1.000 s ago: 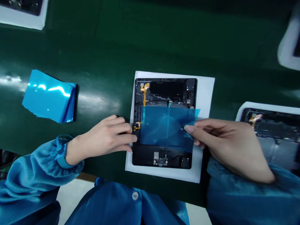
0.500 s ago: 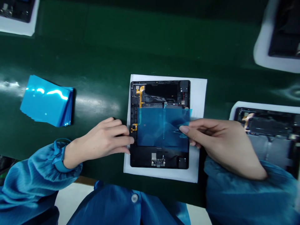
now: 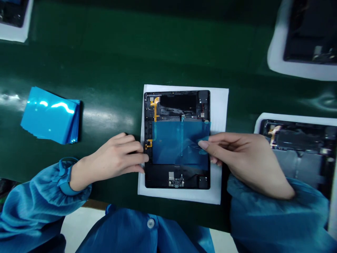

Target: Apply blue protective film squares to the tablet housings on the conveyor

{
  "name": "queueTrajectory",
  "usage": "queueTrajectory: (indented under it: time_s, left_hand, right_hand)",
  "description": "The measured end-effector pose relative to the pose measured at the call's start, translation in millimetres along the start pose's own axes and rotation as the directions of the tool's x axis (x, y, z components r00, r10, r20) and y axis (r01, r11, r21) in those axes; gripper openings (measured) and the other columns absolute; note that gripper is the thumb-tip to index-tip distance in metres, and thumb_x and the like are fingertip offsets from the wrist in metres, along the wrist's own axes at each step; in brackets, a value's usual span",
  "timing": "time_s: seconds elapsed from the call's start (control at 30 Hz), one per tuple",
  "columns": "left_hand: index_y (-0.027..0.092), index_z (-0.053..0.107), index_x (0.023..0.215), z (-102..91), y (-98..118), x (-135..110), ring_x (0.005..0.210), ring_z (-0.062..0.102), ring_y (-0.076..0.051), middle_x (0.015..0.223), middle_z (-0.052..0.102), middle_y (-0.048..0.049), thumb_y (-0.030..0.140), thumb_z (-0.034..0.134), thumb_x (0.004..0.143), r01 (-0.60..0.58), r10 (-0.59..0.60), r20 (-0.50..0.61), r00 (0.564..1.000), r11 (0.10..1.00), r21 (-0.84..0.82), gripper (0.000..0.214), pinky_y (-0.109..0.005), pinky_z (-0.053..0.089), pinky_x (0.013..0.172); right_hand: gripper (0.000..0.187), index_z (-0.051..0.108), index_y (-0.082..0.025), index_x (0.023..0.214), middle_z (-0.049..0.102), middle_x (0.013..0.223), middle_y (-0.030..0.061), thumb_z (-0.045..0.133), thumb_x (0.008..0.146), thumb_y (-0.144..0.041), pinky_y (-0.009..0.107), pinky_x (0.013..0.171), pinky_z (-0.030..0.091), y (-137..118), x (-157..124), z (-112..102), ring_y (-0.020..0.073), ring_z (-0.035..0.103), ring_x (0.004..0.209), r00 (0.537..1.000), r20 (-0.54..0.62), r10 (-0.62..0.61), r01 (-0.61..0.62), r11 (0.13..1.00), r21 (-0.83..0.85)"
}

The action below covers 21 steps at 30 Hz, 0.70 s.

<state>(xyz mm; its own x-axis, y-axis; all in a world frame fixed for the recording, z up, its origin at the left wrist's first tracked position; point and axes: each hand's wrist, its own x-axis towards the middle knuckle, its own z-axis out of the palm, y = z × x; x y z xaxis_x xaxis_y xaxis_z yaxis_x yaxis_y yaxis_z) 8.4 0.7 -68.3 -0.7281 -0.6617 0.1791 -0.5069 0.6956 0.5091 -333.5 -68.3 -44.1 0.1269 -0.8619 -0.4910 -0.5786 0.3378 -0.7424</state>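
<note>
An opened black tablet chassis [image 3: 177,177] lies on a white sheet [image 3: 218,105] on the green belt. A translucent blue film [image 3: 171,144] covers its middle. My right hand [image 3: 244,160] pinches the film's right edge between thumb and fingers. At the tablet's left edge rests my left hand [image 3: 113,160], fingers together, their tips touching the frame near an orange flex cable [image 3: 154,105].
A stack of blue films [image 3: 50,116] lies to the left on the green belt [image 3: 118,63]. Another opened tablet on a white sheet [image 3: 297,147] sits at the right. More tablets on white sheets are at the top right [image 3: 305,42] and top left [image 3: 13,17].
The blue film has shifted slightly left over the tablet, its right edge now nearer the frame's edge. The whole scene has drifted left in view. Both hands keep their hold.
</note>
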Motion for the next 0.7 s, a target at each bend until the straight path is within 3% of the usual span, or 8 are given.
queueTrajectory:
  time_s: [0.27,0.5,0.7]
  left_hand:
    - [0.035,0.079,0.123,0.5,-1.0,-2.3,0.092,0.069,-0.020,0.106,0.078,-0.0005,0.048,0.070,0.114,0.016,-0.024,0.072,0.997,0.994,0.111,0.018,-0.038,0.053,0.076]
    - [0.034,0.078,0.122,1.2,-1.1,-1.1,0.092,0.070,-0.019,0.106,0.079,-0.0008,0.048,0.070,0.114,0.008,-0.017,0.064,0.998,0.990,0.138,0.018,-0.037,0.055,0.076]
    - [0.035,0.079,0.121,-0.6,-1.0,-2.6,0.093,0.072,-0.020,0.107,0.080,-0.0003,0.050,0.069,0.114,0.030,-0.039,0.074,0.996,0.992,0.121,0.019,-0.038,0.058,0.079]
  right_hand:
    - [0.060,0.086,-0.023,0.073,0.066,0.049,0.0030,0.097,0.065,-0.081,0.031,0.046,0.050,2.4,-1.0,-0.6,0.0171,0.055,0.041,1.000,0.004,-0.022,0.021,1.000,0.021]
    - [0.038,0.086,-0.025,0.076,0.068,0.053,0.0003,0.094,0.075,-0.062,0.031,0.048,0.052,1.8,-1.7,1.4,0.0169,0.057,0.043,0.998,-0.002,-0.061,0.061,0.998,0.035]
    - [0.034,0.086,-0.027,0.081,0.070,0.057,0.0002,0.092,0.080,-0.061,0.035,0.055,0.059,4.1,-4.8,0.9,0.0196,0.063,0.048,0.998,-0.001,-0.057,0.057,0.998,0.028]
